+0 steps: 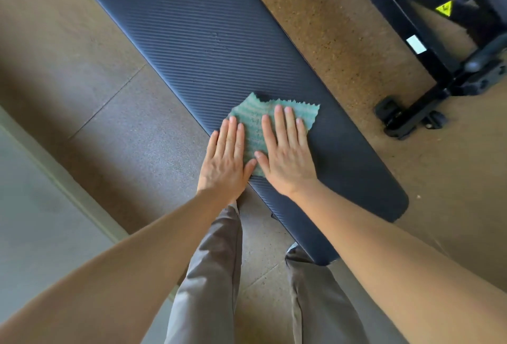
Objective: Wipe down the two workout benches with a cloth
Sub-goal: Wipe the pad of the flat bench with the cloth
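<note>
One head-worn camera looks steeply down, close over the bench (219, 41) and floor (82, 69).

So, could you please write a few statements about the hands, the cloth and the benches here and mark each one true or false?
1. Both hands press flat on the green cloth. True: the left hand and right hand lie open on it.
2. The cloth lies on the floor. False: it lies on the dark ribbed bench.
3. The cloth has a zigzag edge. True.
4. The second bench is also being wiped. False: its black frame stands untouched at the upper right.
5. The cloth is at the bench's far end. False: it is nearer the rounded near end.
</note>
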